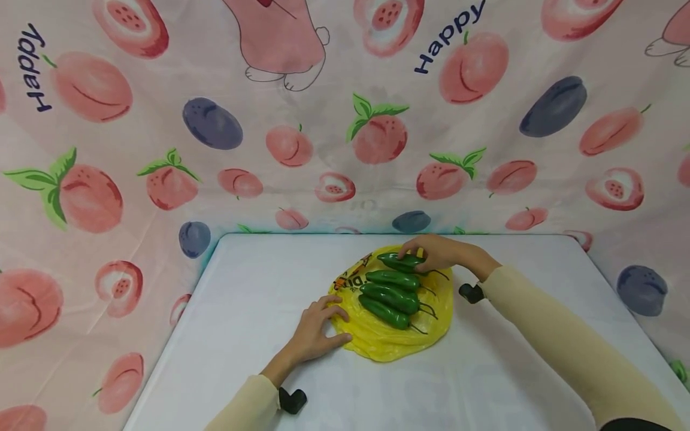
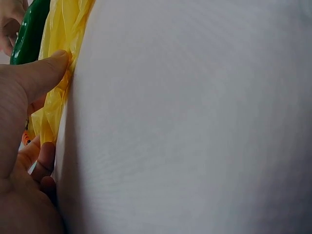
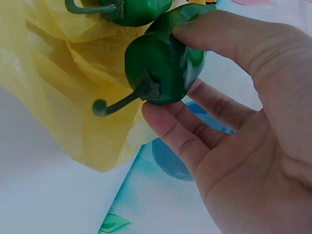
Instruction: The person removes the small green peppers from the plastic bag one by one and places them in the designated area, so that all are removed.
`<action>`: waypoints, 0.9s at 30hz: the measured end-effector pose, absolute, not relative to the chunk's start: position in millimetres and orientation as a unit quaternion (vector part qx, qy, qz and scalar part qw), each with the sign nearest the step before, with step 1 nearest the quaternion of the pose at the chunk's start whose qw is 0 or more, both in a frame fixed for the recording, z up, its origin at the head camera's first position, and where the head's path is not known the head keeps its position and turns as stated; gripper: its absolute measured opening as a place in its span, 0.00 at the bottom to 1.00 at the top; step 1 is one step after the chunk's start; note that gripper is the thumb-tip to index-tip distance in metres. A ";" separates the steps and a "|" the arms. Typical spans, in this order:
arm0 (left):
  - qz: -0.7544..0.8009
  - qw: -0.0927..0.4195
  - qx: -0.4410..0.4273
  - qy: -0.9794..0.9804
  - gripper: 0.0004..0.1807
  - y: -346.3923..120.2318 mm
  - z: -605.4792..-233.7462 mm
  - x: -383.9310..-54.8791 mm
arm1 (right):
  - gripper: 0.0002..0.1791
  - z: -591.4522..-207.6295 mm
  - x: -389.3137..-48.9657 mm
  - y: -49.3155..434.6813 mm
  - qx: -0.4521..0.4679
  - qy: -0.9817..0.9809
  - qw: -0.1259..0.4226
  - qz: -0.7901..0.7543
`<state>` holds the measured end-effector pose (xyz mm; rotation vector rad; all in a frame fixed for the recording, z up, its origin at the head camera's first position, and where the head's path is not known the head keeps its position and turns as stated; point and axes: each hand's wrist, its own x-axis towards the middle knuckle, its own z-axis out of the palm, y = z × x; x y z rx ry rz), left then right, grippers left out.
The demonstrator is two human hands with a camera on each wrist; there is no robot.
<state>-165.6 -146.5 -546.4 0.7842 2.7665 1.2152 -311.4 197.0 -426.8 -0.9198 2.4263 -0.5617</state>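
A yellow plastic bag (image 1: 399,346) with dark printing lies flat on the white table. Several glossy green peppers lie on it in a row, stems pointing right, among them a middle pepper (image 1: 389,297) and the nearest pepper (image 1: 384,312). My right hand (image 1: 435,251) grips the farthest green pepper (image 3: 161,63) between thumb and fingers, at the far edge of the bag. My left hand (image 1: 315,328) rests at the bag's left edge, thumb and fingers spread apart. In the left wrist view its thumb (image 2: 46,73) touches the crumpled yellow plastic (image 2: 58,92).
The white table (image 1: 259,287) reaches back to a pink cloth (image 1: 312,108) printed with peaches and dark blue fruit. A black wrist strap piece (image 1: 293,401) shows below the left sleeve, another strap piece (image 1: 471,293) beside the right sleeve.
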 end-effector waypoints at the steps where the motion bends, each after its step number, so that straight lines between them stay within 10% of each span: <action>1: 0.389 0.011 0.251 0.886 0.15 -146.5 -546.7 -165.7 | 0.22 -426.5 -310.4 198.3 -0.334 0.887 0.242 -0.210; 27: 0.420 -0.030 0.197 0.885 0.11 -142.3 -546.6 -155.2 | 0.24 -401.8 -284.3 246.7 -0.291 0.897 0.172 -0.286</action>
